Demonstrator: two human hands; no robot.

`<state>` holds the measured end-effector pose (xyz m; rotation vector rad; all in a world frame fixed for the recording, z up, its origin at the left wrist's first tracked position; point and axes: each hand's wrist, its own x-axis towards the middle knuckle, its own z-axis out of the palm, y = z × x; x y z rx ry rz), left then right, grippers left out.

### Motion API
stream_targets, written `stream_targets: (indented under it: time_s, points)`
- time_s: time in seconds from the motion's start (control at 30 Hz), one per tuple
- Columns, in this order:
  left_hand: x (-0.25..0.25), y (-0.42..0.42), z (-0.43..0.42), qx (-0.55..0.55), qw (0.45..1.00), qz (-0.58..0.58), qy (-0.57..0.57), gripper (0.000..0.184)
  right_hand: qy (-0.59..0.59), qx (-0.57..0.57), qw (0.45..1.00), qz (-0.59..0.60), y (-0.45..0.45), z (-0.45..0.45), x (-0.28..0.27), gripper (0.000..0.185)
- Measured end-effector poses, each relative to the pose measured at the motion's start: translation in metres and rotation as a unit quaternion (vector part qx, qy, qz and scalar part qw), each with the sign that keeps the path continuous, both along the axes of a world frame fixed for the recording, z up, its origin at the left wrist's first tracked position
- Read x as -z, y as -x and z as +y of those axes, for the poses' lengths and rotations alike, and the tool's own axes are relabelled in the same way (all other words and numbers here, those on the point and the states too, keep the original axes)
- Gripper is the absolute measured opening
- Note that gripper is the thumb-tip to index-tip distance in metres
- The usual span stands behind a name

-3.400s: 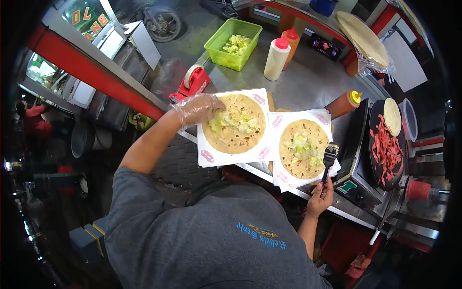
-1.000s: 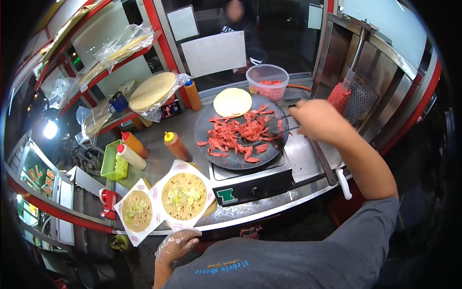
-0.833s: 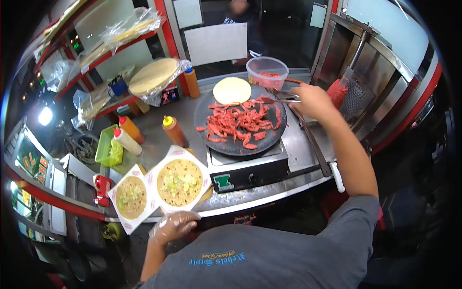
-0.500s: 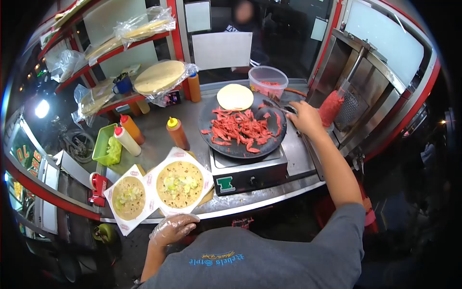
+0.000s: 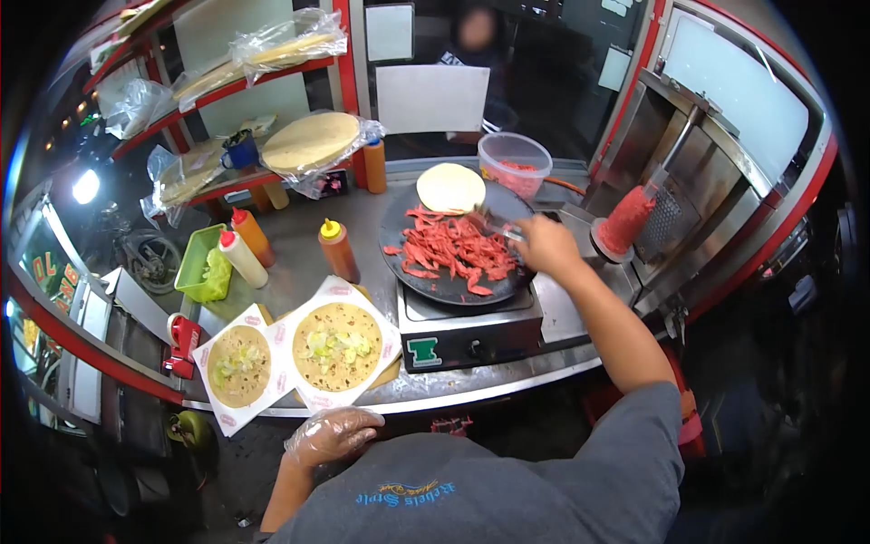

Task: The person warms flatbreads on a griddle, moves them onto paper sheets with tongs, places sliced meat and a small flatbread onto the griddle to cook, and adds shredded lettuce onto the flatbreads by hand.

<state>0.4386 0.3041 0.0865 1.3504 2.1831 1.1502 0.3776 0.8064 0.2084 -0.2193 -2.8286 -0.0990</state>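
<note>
1. Left hand [image 5: 333,435], plastic-gloved: fingers loosely bent, full closure cannot be told.
2. Flatbreads [image 5: 338,347], two, lettuce-topped, on paper: just beyond left hand.
3. Right hand [image 5: 548,245], bare: fingers closed round metal utensil [image 5: 498,227], its tip at the meat.
4. Red meat strips [image 5: 453,245], on black griddle [image 5: 396,238]: left of right hand.
5. Pale flatbread [image 5: 450,188], plain, on griddle's far side: beyond the meat, left of right hand.
6. Plastic tub [image 5: 514,163], clear, red contents: beyond right hand.
</note>
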Motion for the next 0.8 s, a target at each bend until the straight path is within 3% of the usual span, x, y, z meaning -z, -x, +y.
stream_targets:
  time_s: [0.07, 0.2, 0.23, 0.33, 0.47, 0.53, 0.6, 0.67, 0.73, 0.77, 0.8]
  points:
    - [-0.002, -0.004, -0.007, -0.026, 1.0, 0.011, 0.01, 0.023, 0.008, -0.074, 0.997, 0.027, -0.015, -0.016, -0.007, 0.045]
    - [0.01, -0.017, -0.013, -0.065, 0.997, -0.011, 0.028, 0.022, 0.042, -0.032, 0.995, 0.088, 0.01, -0.009, -0.019, 0.043]
    - [0.008, -0.019, -0.009, -0.054, 0.997, -0.046, 0.043, 0.023, 0.016, -0.072, 0.985, 0.155, 0.023, -0.004, -0.007, 0.033]
    - [-0.004, -0.023, -0.004, -0.031, 0.999, -0.002, 0.032, 0.023, -0.011, -0.119, 0.987, 0.109, 0.031, -0.006, 0.018, 0.034]
    - [0.005, -0.038, -0.028, -0.129, 0.991, 0.001, 0.021, 0.021, 0.012, -0.182, 0.98, 0.083, -0.025, 0.018, 0.003, 0.038]
    - [0.021, -0.05, -0.041, -0.171, 0.985, -0.009, 0.017, 0.02, 0.22, -0.111, 0.968, 0.041, -0.044, 0.064, -0.025, 0.036]
    - [0.022, -0.057, -0.044, -0.183, 0.982, -0.043, 0.031, 0.02, 0.409, 0.061, 0.905, -0.103, -0.053, 0.118, -0.063, 0.038]
    - [0.016, -0.056, -0.037, -0.17, 0.984, -0.039, 0.039, 0.02, 0.397, 0.062, 0.884, -0.238, -0.056, 0.143, -0.081, 0.04]
    - [0.008, -0.04, -0.021, -0.104, 0.994, -0.003, 0.026, 0.017, 0.519, 0.047, 0.819, -0.241, -0.032, 0.126, -0.06, 0.034]
    - [0.01, -0.03, -0.012, -0.083, 0.996, 0.005, 0.041, 0.017, 0.451, 0.045, 0.847, -0.277, -0.018, 0.097, -0.055, 0.034]
    - [0.009, -0.023, -0.003, -0.063, 0.996, 0.011, 0.056, 0.018, 0.492, 0.009, 0.829, -0.265, -0.003, 0.075, -0.034, 0.036]
